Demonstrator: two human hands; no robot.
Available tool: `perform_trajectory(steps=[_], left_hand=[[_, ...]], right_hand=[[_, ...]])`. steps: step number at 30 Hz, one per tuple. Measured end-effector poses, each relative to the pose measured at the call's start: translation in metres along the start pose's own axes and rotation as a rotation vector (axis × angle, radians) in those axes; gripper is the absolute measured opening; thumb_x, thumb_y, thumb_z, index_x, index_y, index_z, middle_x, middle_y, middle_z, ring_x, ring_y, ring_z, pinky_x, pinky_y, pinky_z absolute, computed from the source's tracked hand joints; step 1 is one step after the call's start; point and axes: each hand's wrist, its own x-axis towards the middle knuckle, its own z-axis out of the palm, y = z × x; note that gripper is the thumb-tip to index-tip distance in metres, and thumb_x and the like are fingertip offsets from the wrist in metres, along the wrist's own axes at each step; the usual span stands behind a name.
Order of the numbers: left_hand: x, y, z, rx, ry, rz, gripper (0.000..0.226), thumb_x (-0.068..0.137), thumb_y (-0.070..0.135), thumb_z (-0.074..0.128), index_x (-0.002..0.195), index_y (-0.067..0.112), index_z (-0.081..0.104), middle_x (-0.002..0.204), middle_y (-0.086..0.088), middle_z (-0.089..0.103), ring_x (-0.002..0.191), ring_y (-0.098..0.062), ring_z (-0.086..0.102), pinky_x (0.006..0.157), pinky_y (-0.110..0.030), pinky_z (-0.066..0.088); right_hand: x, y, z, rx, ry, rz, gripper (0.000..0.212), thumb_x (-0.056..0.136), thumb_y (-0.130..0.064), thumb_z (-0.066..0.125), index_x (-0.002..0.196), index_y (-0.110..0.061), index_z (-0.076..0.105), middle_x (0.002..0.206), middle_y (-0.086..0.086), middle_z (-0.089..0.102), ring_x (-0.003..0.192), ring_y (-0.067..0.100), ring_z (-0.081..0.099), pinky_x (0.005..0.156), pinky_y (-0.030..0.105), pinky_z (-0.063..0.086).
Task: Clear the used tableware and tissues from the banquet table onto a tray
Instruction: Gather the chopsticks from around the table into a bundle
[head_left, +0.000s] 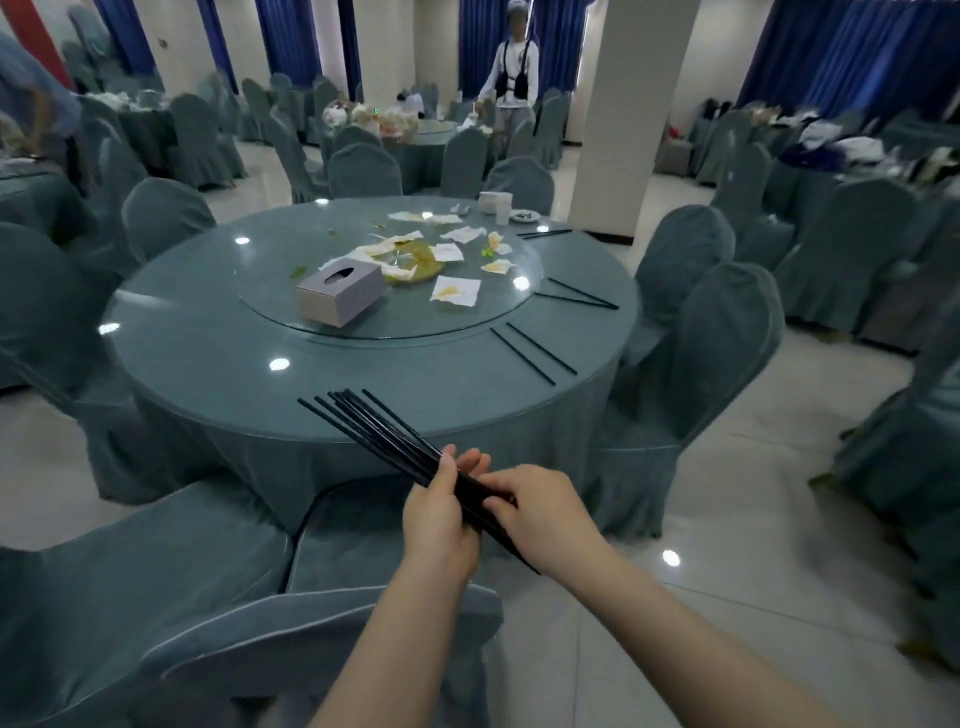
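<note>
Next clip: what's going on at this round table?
A person stands at the round table, with the left hand and right hand both gripping a bundle of black chopsticks. Loose chopstick pairs lie along the table's right edge. Soiled tissues and a tissue box sit on the glass turntable, with small dishes at the far side. No tray is in view.

Round about me: chairs (156, 597) in grey-green covers, the nearest just below my view. One white square pillar (623, 104), ahead to my right. Blue curtains (857, 52) on the far walls. One person (514, 78) standing beside a far table (434, 129). Pale tiled floor (727, 493).
</note>
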Motion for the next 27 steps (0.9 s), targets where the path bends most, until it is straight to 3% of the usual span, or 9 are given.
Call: perform_trajectory(steps=[7, 9, 11, 12, 14, 16, 18, 23, 27], left_hand=[[0.021, -0.092, 0.085, -0.008, -0.003, -0.037, 0.016, 0.099, 0.007, 0.047, 0.084, 0.009, 0.049, 0.065, -0.005, 0.054, 0.071, -0.021, 0.063, 0.066, -0.034, 0.05], [0.029, -0.112, 0.103, -0.022, 0.015, -0.028, 0.016, 0.099, 0.008, 0.046, 0.084, 0.009, 0.05, 0.066, -0.005, 0.053, 0.071, -0.021, 0.062, 0.071, -0.034, 0.05], [0.036, -0.131, 0.118, -0.061, 0.041, -0.039, 0.017, 0.1, 0.009, 0.044, 0.085, 0.009, 0.051, 0.068, -0.005, 0.053, 0.072, -0.021, 0.062, 0.076, -0.034, 0.05], [0.039, -0.132, 0.118, -0.073, 0.044, -0.041, 0.018, 0.101, 0.01, 0.044, 0.085, 0.009, 0.052, 0.069, -0.005, 0.055, 0.072, -0.021, 0.062, 0.077, -0.034, 0.051], [0.048, -0.144, 0.122, -0.063, 0.071, -0.046, 0.019, 0.101, 0.012, 0.044, 0.086, 0.01, 0.055, 0.068, -0.004, 0.059, 0.072, -0.02, 0.063, 0.079, -0.035, 0.05], [0.058, -0.151, 0.127, -0.04, 0.098, -0.038, 0.02, 0.101, 0.014, 0.044, 0.085, 0.011, 0.056, 0.064, -0.001, 0.063, 0.074, -0.019, 0.064, 0.078, -0.034, 0.049], [0.069, -0.157, 0.131, -0.023, 0.118, -0.032, 0.022, 0.102, 0.015, 0.042, 0.086, 0.013, 0.057, 0.067, 0.0, 0.064, 0.077, -0.018, 0.063, 0.074, -0.032, 0.049], [0.097, -0.157, 0.134, 0.001, 0.165, -0.027, 0.023, 0.102, 0.015, 0.041, 0.086, 0.016, 0.057, 0.079, 0.001, 0.062, 0.081, -0.016, 0.063, 0.073, -0.031, 0.047], [0.13, -0.143, 0.141, -0.026, 0.214, 0.011, 0.025, 0.102, 0.013, 0.041, 0.082, 0.016, 0.055, 0.06, 0.004, 0.062, 0.076, -0.015, 0.062, 0.07, -0.03, 0.047]], right_hand=[[0.004, 0.127, -0.067, -0.004, -0.061, -0.027, 0.024, 0.092, -0.03, 0.054, 0.11, -0.028, 0.07, 0.097, -0.002, 0.07, 0.092, 0.015, 0.06, 0.081, 0.03, 0.045], [0.006, 0.161, -0.082, 0.015, -0.038, -0.001, 0.021, 0.092, -0.033, 0.053, 0.088, -0.029, 0.073, 0.084, -0.006, 0.071, 0.081, 0.012, 0.06, 0.073, 0.028, 0.044], [0.006, 0.197, -0.096, 0.053, 0.024, 0.049, 0.039, 0.093, -0.034, 0.052, 0.055, -0.034, 0.059, 0.058, -0.015, 0.059, 0.061, 0.006, 0.052, 0.059, 0.024, 0.037], [0.006, 0.205, -0.098, 0.066, 0.045, 0.082, 0.045, 0.093, -0.034, 0.052, 0.048, -0.035, 0.05, 0.051, -0.017, 0.053, 0.056, 0.003, 0.048, 0.055, 0.02, 0.033], [0.005, 0.232, -0.108, 0.117, 0.02, 0.139, 0.035, 0.094, -0.036, 0.052, 0.059, -0.04, 0.057, 0.056, -0.026, 0.053, 0.059, -0.006, 0.048, 0.057, 0.015, 0.033], [0.009, 0.256, -0.115, 0.161, -0.008, 0.179, 0.019, 0.094, -0.036, 0.052, 0.092, -0.034, 0.072, 0.08, -0.026, 0.062, 0.075, -0.007, 0.056, 0.066, 0.012, 0.041], [0.015, 0.278, -0.12, 0.203, -0.008, 0.216, 0.021, 0.093, -0.035, 0.054, 0.105, -0.03, 0.071, 0.093, -0.022, 0.065, 0.085, -0.003, 0.06, 0.077, 0.017, 0.05], [0.038, 0.313, -0.124, 0.263, 0.0, 0.279, 0.019, 0.094, -0.029, 0.057, 0.107, -0.027, 0.07, 0.091, -0.022, 0.062, 0.086, -0.003, 0.06, 0.08, 0.02, 0.05], [0.066, 0.341, -0.125, 0.252, -0.015, 0.303, 0.019, 0.093, -0.026, 0.057, 0.109, -0.026, 0.068, 0.097, -0.019, 0.063, 0.09, 0.0, 0.059, 0.083, 0.02, 0.048]])
